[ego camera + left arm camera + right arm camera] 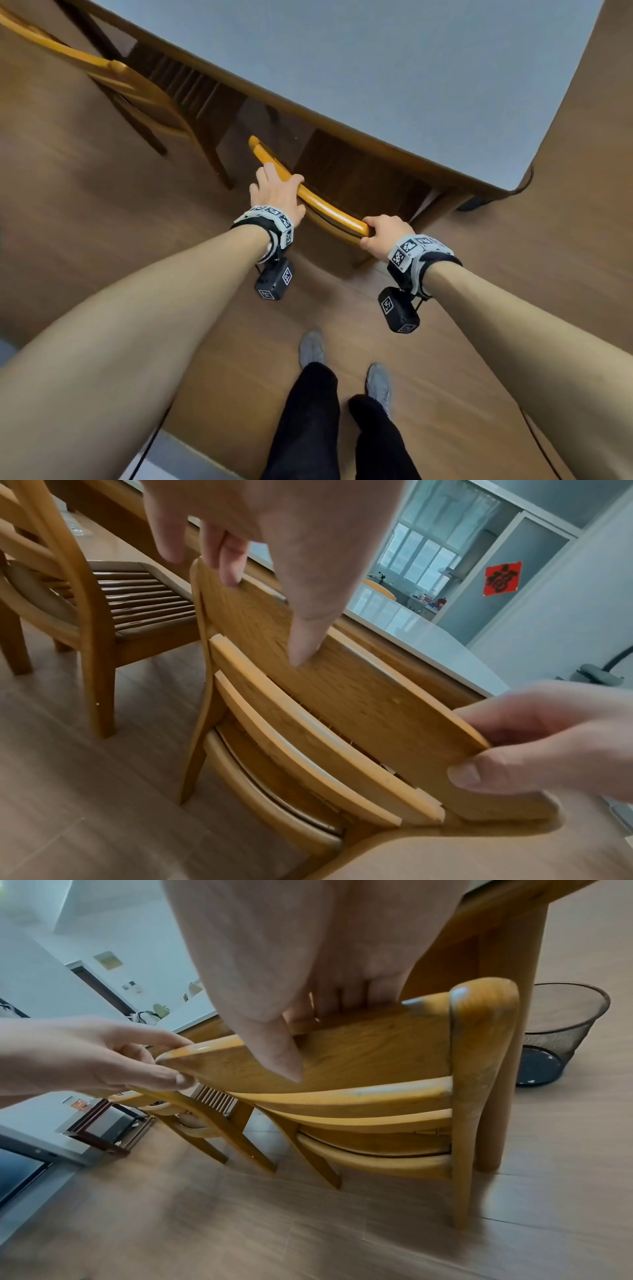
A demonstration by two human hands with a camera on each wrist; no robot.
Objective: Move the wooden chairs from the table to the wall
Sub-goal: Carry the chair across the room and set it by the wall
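Note:
A wooden chair (329,209) stands tucked under the grey-topped table (376,68); from the head view only its curved top rail shows. My left hand (277,186) grips the left part of that rail, with fingers over the top and the thumb (303,647) on the back face. At the rail's right end my right hand (380,236) is curled round it, its fingers (342,999) hooked over the top edge. In the wrist views the chair's back slats (308,739) and legs (462,1164) show, with the legs on the floor.
A second wooden chair (137,89) stands at the table to the left, close beside the held one. A black wire bin (565,1020) sits on the floor behind the table leg (507,1042). My feet (311,347) stand on wood floor behind the chair.

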